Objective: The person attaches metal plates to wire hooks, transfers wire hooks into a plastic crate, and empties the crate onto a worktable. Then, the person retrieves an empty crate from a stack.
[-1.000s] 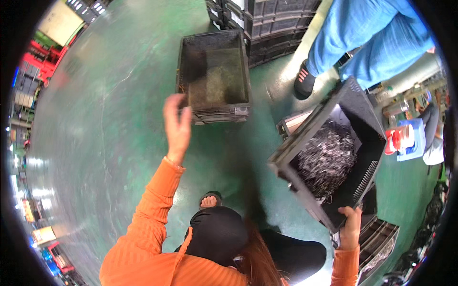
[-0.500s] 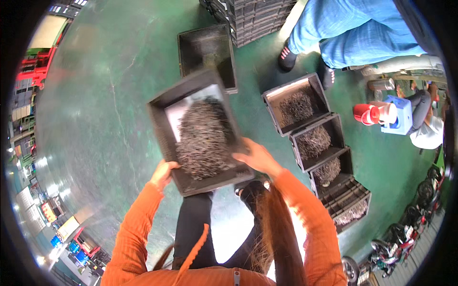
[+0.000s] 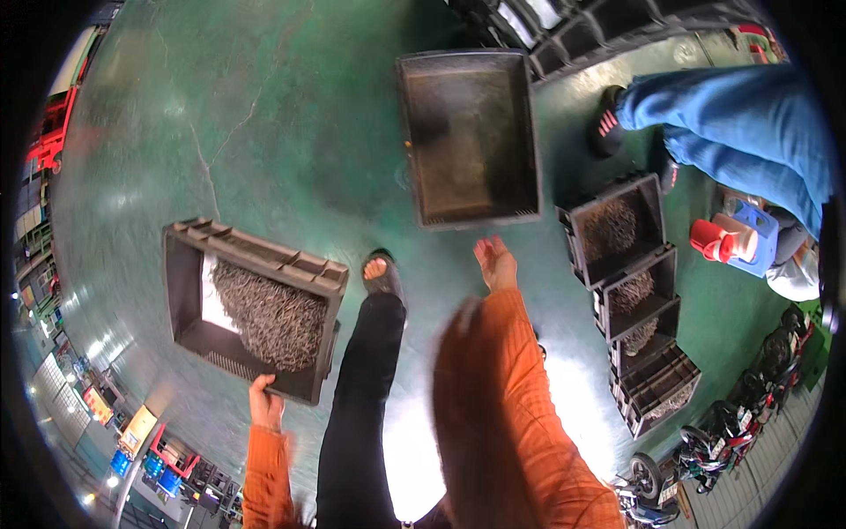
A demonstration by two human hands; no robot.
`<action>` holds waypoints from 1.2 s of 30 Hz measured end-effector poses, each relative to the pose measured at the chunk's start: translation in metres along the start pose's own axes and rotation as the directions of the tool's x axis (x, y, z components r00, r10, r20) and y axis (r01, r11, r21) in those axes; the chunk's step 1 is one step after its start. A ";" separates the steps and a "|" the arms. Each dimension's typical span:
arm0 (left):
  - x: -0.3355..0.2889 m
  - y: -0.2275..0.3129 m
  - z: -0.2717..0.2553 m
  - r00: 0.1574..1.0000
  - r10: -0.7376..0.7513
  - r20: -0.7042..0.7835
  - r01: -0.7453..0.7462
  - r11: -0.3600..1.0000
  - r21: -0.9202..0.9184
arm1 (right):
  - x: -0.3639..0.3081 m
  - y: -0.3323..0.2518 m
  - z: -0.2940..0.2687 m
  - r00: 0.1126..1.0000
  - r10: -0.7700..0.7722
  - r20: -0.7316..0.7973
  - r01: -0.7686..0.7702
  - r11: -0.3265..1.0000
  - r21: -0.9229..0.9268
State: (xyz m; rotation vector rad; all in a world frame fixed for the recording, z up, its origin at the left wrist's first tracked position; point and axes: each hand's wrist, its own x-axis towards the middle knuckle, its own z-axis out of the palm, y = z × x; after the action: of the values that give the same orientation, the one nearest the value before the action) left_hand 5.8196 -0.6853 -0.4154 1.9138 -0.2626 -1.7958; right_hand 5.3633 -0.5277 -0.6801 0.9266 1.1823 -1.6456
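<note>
My left hand (image 3: pixel 266 407) grips the near rim of a dark plastic crate (image 3: pixel 189 339), which hangs tilted at my left side. Inside lies a heap of small, thin, dark metal pieces (image 3: pixel 269 319), too small to name surely, beside a patch of white lining. My right hand (image 3: pixel 498 263) is off that crate, fingers stretched forward and holding nothing. Just beyond its fingertips is the near edge of a second dark crate (image 3: pixel 478 220), flat on the green floor with its brown bottom showing.
Crates holding similar pieces stand in an overlapping row (image 3: pixel 617 291) at the right. Stacked black crates (image 3: pixel 608 40) rise at the far side. A person in blue trousers (image 3: pixel 723 115) stands at the far right, near a blue stool (image 3: pixel 755 236) and red container (image 3: pixel 708 240). Motorbikes (image 3: pixel 740 423) are parked lower right.
The filled crate has swung left and tilted, now held by my left hand alone. My right hand has let go of it and reached forward to the crate on the floor.
</note>
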 end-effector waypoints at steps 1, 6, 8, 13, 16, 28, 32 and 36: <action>0.015 0.000 -0.015 0.995 0.056 0.079 -0.060 0.997 0.052 | 0.019 0.008 0.003 0.993 -0.007 -0.115 0.018 0.995 0.095; 0.042 0.023 -0.011 1.000 -0.006 -0.028 0.003 0.993 -0.119 | 0.092 0.030 0.040 0.988 -0.115 -0.106 0.146 0.923 0.357; 0.035 0.025 -0.004 0.997 -0.020 -0.072 0.006 0.982 -0.186 | 0.102 0.037 0.054 0.982 -0.143 -0.122 0.182 0.880 0.439; 0.051 0.028 0.010 0.987 -0.101 -0.128 0.063 0.959 -0.275 | 0.089 0.027 0.061 0.983 -0.167 -0.075 0.183 0.875 0.448; 0.043 0.034 0.016 0.990 -0.120 -0.075 0.091 0.947 -0.307 | 0.045 0.022 0.062 0.990 -0.135 -0.029 0.135 0.912 0.387; -0.036 0.112 0.022 0.952 -0.234 -0.195 0.091 0.829 -0.551 | -0.180 -0.026 0.214 0.997 -0.071 -0.023 0.074 0.987 0.143; -0.043 0.165 0.004 0.957 -0.275 -0.091 0.151 0.742 -0.654 | -0.200 -0.029 0.297 0.971 0.102 0.217 -0.150 0.964 0.220; -0.031 0.260 0.016 0.935 -0.284 -0.214 0.097 0.784 -0.614 | -0.202 -0.037 0.422 0.963 0.085 0.256 -0.103 0.993 0.057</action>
State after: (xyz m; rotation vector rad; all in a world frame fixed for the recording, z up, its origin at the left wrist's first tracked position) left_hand 5.8506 -0.8980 -0.2643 1.7344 0.5697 -1.4319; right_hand 5.3644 -0.8814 -0.3712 0.7754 0.8991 -1.6805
